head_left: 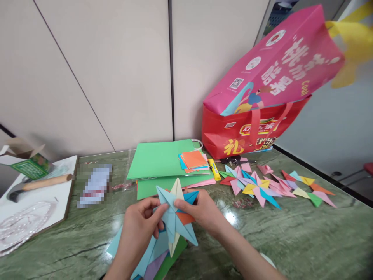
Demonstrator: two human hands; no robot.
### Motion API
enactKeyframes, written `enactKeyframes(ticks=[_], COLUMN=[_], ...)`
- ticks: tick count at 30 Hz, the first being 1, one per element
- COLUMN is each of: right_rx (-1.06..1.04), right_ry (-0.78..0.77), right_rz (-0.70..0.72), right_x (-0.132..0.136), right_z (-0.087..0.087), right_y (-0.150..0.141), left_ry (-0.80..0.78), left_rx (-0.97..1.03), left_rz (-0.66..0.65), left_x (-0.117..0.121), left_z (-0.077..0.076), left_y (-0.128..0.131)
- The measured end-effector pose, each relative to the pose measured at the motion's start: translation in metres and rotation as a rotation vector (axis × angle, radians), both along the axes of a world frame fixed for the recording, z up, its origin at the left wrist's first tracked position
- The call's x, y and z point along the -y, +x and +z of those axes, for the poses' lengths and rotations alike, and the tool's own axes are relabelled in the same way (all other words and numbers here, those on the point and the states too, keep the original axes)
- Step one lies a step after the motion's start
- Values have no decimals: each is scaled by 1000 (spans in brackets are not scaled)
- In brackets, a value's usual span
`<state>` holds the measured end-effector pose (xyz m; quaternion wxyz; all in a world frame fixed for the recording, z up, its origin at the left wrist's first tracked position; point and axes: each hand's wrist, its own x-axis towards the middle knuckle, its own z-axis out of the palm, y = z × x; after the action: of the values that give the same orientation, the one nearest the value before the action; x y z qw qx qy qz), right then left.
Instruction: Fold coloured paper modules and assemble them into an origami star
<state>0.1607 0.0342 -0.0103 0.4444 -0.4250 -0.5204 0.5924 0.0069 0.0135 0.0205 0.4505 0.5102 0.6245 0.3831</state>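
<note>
A folded paper star point(171, 221) with light blue, cream, orange and darker blue points is held up over the table between both hands. My left hand point(145, 217) pinches its left side, thumb on the front and fingers curled behind. On the right side, my right hand point(201, 208) grips it with the thumb pressed near the middle, the other fingers mostly hidden behind the paper. Beneath the star and the left forearm lie loose coloured sheets point(155, 254) in blue, purple and green, partly covered.
Green paper point(163, 159) carries small orange squares point(194, 159), beside a yellow glue stick point(214, 169). Folded paper stars point(256, 186) lie at right, before a red bag point(224, 134) and a pink bag point(279, 66). At left, a white board point(61, 190) bears a wooden-handled tool point(48, 182) and an open box point(32, 165).
</note>
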Motion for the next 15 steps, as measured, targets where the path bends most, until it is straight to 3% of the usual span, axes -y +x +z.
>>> enactKeyframes(ticks=[15], right_rx=[102], right_ry=[32], right_rz=[-14], right_x=[2], right_z=[-2], right_y=[-2], left_ry=[65], left_rx=[-1], left_rz=[126], left_x=[2], left_z=[-7], left_y=[8])
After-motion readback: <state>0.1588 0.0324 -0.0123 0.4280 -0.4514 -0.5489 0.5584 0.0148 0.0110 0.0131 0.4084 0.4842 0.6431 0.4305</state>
